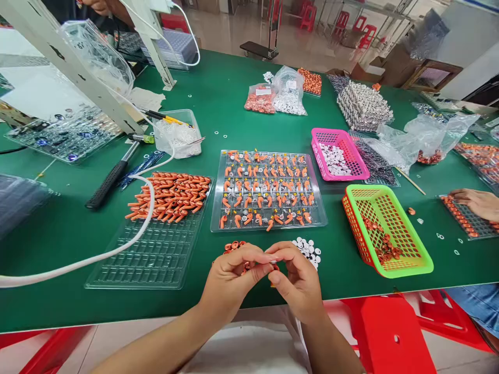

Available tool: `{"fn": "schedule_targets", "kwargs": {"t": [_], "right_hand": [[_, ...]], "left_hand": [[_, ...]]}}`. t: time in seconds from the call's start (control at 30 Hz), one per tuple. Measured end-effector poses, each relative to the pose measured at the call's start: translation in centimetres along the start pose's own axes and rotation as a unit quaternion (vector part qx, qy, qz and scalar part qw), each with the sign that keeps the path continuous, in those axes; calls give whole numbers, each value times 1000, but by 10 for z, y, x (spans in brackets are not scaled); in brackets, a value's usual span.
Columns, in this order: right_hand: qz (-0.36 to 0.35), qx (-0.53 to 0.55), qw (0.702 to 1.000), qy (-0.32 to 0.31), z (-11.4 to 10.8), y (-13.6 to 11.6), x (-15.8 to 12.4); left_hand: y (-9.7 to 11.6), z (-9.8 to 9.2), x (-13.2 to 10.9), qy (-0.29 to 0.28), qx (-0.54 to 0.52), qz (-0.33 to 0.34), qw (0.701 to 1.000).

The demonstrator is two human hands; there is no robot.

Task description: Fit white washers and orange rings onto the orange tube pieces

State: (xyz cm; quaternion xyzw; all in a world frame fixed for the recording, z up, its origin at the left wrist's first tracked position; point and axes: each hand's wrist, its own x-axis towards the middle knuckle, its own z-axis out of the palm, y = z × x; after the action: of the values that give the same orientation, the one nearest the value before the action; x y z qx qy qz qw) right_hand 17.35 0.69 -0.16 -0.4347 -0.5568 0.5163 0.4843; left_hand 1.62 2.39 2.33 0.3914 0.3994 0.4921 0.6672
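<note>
My left hand (234, 272) and my right hand (298, 278) meet above the table's near edge, thumbs and forefingers pinched together. Between the fingertips is a small orange earbud part (275, 267), mostly hidden by my fingers. Just behind my left hand lies a heap of orange caps (233, 245), partly covered by it. Beside my right hand is a pile of small white discs (310, 250). Farther back, a clear compartment tray (216, 208) holds rows of orange earbud shells (259, 201) with tiny yellow and clear parts.
To the left, orange stems (171, 195) lie on a clear tray (136, 259), crossed by a white cable (146, 223). A black-handled hammer (107, 184) lies beyond. Right stand a pink basket (360, 169) and a green basket (423, 265). Another person's hand (477, 202) touches a tray.
</note>
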Motion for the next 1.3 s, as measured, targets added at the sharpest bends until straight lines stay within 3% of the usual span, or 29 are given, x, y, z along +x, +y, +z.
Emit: {"fn": "schedule_targets", "kwargs": {"t": [0.17,0.37,0.6,0.77,0.87,1.07,1.3], "right_hand": [[16,17,999,23,5,5,-2],[55,101,991,65,12,9,-5],[92,185,978,20,20,6,-9],[104,212,972,17,19,8,-6],[108,165,980,-32,7,3,-2],[161,164,961,-155,-13,-7,3],[189,193,941,-205,-17,0,8]], "left_hand": [[-10,1,0,9,-2,32,999],[-21,-3,-4,10,66,113,991],[-28,-8,-7,-13,121,183,976],[-23,-8,-9,-26,115,150,982],[-16,-12,-6,-34,99,104,989],[-6,-25,6,-157,55,-42,985],[5,-34,11,-234,179,-11,956]]}}
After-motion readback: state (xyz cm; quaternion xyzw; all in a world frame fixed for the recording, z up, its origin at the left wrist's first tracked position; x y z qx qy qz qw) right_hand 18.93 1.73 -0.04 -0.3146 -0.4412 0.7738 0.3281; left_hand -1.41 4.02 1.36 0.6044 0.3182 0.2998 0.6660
